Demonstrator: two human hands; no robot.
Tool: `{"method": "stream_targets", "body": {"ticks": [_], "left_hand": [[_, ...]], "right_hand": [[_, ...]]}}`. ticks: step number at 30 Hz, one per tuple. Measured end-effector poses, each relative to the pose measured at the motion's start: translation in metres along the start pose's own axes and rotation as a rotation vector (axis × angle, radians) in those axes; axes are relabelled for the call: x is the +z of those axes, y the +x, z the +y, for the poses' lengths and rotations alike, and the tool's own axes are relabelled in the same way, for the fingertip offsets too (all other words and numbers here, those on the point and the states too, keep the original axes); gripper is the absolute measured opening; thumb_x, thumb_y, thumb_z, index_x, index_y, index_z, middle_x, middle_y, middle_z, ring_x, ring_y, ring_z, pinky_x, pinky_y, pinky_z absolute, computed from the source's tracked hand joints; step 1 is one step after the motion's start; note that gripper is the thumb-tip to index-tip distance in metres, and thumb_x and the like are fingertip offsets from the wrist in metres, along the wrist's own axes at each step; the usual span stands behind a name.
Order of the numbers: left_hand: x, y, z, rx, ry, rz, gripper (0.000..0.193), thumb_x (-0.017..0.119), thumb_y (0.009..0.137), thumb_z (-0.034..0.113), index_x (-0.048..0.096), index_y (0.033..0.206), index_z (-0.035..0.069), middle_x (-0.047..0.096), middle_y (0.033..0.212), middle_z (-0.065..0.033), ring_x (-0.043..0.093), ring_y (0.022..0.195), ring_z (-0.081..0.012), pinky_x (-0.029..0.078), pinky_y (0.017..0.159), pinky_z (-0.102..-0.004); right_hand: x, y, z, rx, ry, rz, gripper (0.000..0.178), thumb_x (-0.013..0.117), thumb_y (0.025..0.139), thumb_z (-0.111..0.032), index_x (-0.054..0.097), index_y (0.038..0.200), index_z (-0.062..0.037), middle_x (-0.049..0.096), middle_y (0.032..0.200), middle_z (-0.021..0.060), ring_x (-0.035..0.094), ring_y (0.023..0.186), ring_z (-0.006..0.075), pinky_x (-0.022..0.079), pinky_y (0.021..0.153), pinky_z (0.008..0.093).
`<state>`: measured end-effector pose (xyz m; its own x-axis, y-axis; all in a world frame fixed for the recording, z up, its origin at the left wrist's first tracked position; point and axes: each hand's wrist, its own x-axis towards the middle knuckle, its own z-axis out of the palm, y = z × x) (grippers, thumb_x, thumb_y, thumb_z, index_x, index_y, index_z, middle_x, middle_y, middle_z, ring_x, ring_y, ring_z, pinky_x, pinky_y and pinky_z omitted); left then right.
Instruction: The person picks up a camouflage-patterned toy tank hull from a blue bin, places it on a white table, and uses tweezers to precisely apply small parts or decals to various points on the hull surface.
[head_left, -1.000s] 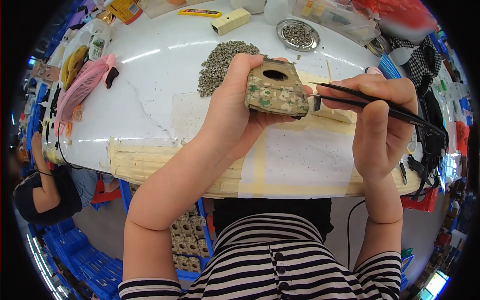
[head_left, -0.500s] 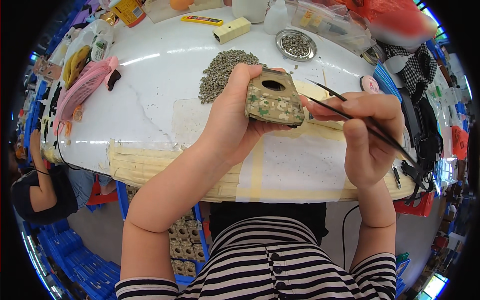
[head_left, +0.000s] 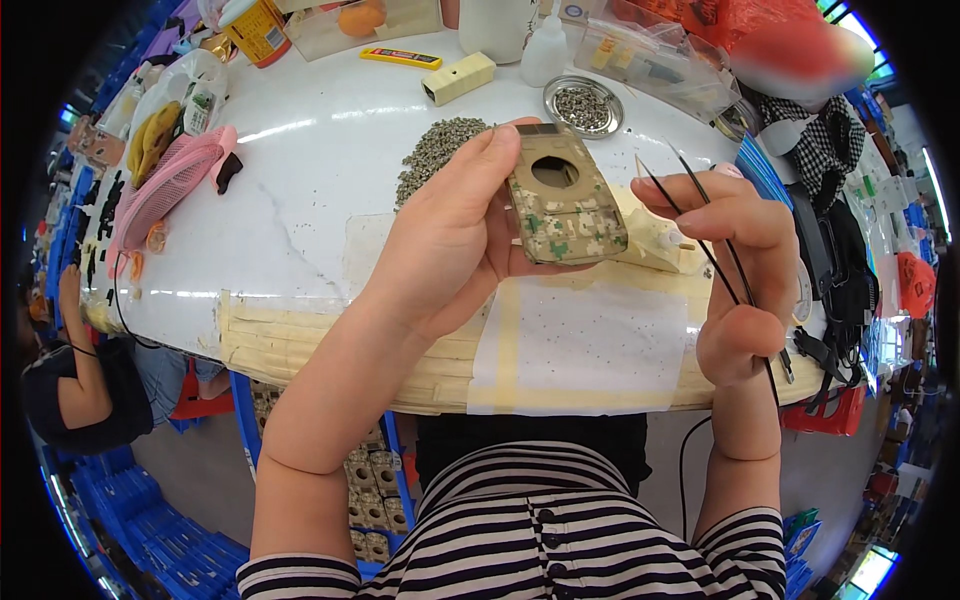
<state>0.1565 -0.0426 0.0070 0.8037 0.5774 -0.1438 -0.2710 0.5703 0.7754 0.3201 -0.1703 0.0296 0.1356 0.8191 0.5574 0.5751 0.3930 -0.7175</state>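
In the head view, your left hand point(head_left: 450, 240) grips a flat camouflage-patterned part point(head_left: 562, 205) with a round hole, held up at frame centre above the white table point(head_left: 300, 160). Your right hand point(head_left: 740, 270), centre right, pinches black tweezers point(head_left: 705, 250), tips pointing up-left just beside the part. A pile of small grey pieces point(head_left: 435, 152) lies behind.

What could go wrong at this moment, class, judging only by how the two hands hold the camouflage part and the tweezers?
1. The left hand holds the camouflage part up off the white table; if that grip loosens, it may drop.
2. The right hand holds the black tweezers with their thin tips near the left fingertips; a slip could prick them.
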Motion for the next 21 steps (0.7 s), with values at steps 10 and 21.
{"method": "stream_targets", "body": {"ticks": [10,21], "left_hand": [[-0.01,-0.004,0.013,0.045,0.105,-0.075,0.074,0.054,0.085,0.015,0.015,0.147,0.004,0.052,0.123,-0.0269,0.063,0.101,-0.0376,0.059,0.074,-0.0423],[-0.007,-0.007,0.011,-0.032,0.108,-0.116,0.077,0.056,0.077,0.005,0.021,0.145,0.0,0.054,0.121,-0.0212,0.065,0.096,-0.0283,0.058,0.072,-0.0393]], "right_hand": [[0.001,0.0,-0.005,-0.009,-0.008,-0.069,0.069,0.046,0.085,-0.067,0.061,0.093,-0.0002,0.063,0.098,0.0171,0.06,0.09,0.0242,0.042,0.088,0.0357],[0.005,0.003,-0.001,-0.227,-0.066,-0.137,0.018,0.073,0.077,-0.002,0.059,0.089,0.0005,0.064,0.095,0.0175,0.064,0.097,0.0309,0.05,0.087,0.0415]]}}
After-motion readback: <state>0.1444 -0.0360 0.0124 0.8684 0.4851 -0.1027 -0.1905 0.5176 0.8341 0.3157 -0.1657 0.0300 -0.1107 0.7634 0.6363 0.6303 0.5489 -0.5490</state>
